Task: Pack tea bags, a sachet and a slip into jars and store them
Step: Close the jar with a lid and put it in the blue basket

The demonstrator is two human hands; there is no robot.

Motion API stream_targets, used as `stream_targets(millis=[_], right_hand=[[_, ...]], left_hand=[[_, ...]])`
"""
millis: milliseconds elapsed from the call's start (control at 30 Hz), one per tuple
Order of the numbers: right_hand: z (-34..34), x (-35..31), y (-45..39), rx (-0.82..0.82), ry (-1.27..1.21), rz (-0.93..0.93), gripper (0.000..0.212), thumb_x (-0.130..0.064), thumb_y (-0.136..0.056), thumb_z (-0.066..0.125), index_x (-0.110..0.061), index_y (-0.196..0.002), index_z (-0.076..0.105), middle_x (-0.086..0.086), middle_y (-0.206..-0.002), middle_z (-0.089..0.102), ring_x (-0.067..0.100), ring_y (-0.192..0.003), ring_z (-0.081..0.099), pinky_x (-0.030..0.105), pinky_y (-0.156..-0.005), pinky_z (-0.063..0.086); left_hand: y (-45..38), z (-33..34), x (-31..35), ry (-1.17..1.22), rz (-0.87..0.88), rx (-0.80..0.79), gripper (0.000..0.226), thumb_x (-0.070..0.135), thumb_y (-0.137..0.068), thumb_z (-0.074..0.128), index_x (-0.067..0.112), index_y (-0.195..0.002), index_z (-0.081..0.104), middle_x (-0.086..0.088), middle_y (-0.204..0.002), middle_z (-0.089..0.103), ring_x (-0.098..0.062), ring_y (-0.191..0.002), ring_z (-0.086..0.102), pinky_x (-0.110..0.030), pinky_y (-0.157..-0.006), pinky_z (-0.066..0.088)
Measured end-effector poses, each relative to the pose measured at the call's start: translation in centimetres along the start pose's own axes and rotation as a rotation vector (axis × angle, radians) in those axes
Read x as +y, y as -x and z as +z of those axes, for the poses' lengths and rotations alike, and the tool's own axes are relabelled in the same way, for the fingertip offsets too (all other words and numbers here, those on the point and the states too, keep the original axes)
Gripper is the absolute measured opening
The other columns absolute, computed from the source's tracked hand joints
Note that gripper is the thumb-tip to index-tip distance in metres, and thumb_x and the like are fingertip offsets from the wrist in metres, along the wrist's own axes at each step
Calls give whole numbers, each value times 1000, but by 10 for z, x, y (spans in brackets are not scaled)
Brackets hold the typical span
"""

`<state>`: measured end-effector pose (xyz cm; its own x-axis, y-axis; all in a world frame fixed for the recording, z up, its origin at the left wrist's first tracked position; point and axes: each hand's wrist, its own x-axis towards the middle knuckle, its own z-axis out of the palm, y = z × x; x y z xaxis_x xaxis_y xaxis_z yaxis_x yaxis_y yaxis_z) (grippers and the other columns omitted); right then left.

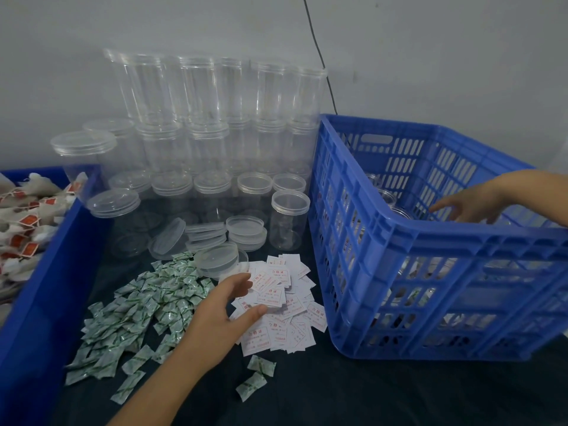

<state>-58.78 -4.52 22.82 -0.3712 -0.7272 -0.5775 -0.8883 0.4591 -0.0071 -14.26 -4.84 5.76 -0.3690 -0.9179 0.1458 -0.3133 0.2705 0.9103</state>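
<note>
Just under left hand (219, 305) fingers (255, 312), slips (276, 299), sachets (138, 302) beside

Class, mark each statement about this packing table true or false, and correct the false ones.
1. The left hand is over the pile of white slips. True.
2. The right hand holds a jar lid. False: it reaches empty into the blue crate.
3. The green-printed sachets lie left of the slips. True.
4. The tea bags are inside the crate. False: they fill the blue bin at far left.
5. The empty jars are stacked against the wall. True.
</note>
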Motion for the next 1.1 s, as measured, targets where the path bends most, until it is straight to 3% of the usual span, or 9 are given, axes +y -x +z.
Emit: stream_targets(millis=[100,200,300,400,500,567,733,1000,1100], right_hand=[[-16,1,23,258,-93,-4,78,-35,-87,74,-33,-152,30,1,-125,54,26,-116,56,42,-90,50],[-29,-6,51,625,-179,-90,64,-41,-81,76,-29,-139,51,4,-125,63,22,-103,57,35,-89,44],[-24,-30,84,909,-354,-290,43,-39,-82,77,-42,-121,60,2,-122,68,23,-95,63,25,-74,49],[2,-85,127,1039,-488,-522,26,-40,-85,74,-50,-106,63,-12,-105,70,14,-88,67,29,-81,49],[20,-163,158,1061,-511,-695,18,-35,-87,71,-43,-102,64,-24,-89,64,-10,-76,59,6,-73,40],[23,-213,163,1019,-483,-773,19,-35,-89,69,-35,-107,66,-20,-89,61,-8,-75,57,0,-68,36],[21,-330,144,869,-372,-894,34,-37,-92,65,-20,-121,64,-10,-101,54,9,-97,55,23,-85,43],[45,-468,54,590,-281,-867,52,-35,-91,66,-11,-134,52,10,-133,58,28,-118,55,31,-85,40],[62,-499,17,525,-291,-812,72,-40,-83,76,-9,-139,45,13,-138,53,30,-122,53,32,-88,41]], left_hand=[[3,-4,3,-6,1,2,67,48,-68,70,32,-129,48,23,-117,57,19,-112,47,-1,-85,38],[7,-12,3,-52,16,9,57,37,-79,73,33,-129,48,22,-118,57,18,-111,48,0,-85,38],[10,-19,4,-94,31,28,49,29,-84,71,34,-127,49,23,-117,56,17,-109,49,1,-84,36],[12,-27,6,-122,33,51,41,27,-86,70,38,-120,51,25,-113,58,17,-107,50,-2,-83,38],[13,-35,7,-132,10,81,30,27,-87,68,43,-109,54,26,-106,61,14,-104,53,-8,-81,42],[13,-41,8,-132,-4,117,21,25,-88,67,40,-100,59,23,-102,64,10,-101,56,-9,-79,43],[17,-57,6,-114,-23,192,16,25,-92,61,34,-80,65,24,-81,66,11,-81,58,-9,-65,42],[26,-88,-1,5,-125,375,16,28,-96,54,35,-87,66,27,-85,66,9,-82,59,-9,-72,46],[27,-96,-3,-19,-136,381,18,26,-95,56,38,-85,65,31,-87,63,9,-84,58,-13,-72,45]])
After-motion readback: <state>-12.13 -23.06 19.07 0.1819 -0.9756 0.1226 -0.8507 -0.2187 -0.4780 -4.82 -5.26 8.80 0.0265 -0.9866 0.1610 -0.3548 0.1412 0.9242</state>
